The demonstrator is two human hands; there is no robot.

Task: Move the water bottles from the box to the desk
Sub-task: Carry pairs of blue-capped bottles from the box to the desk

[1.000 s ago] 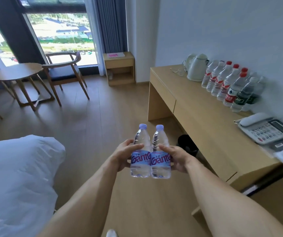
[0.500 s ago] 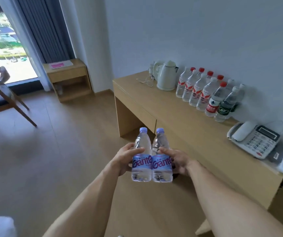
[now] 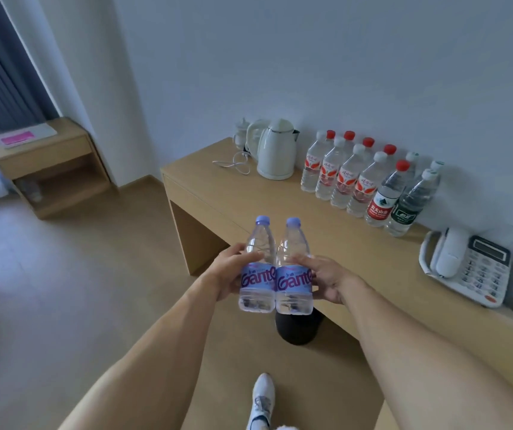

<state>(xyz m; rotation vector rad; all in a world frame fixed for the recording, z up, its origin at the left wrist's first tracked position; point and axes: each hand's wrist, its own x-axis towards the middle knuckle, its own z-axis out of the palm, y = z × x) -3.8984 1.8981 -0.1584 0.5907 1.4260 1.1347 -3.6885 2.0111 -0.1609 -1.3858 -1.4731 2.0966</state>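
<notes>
The left hand (image 3: 228, 271) and right hand (image 3: 326, 279) each curl their fingers round an upright purple-capped bottle, the left bottle (image 3: 258, 268) touching the right bottle (image 3: 294, 271). Both purple labels read "Gante". They hang in the air before the desk (image 3: 218, 193), where the standing bottles' (image 3: 360, 178) labels are too small to read.

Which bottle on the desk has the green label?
The green-label bottle at the front row's right end, nearest the telephone. The red-label bottle stands beside it; the rest to its left carry red-and-white labels.

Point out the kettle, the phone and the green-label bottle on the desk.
kettle (image 3: 276, 156): head view, on its white body.
phone (image 3: 478, 268): head view, on its keypad.
green-label bottle (image 3: 405, 214): head view, on its label.
</notes>
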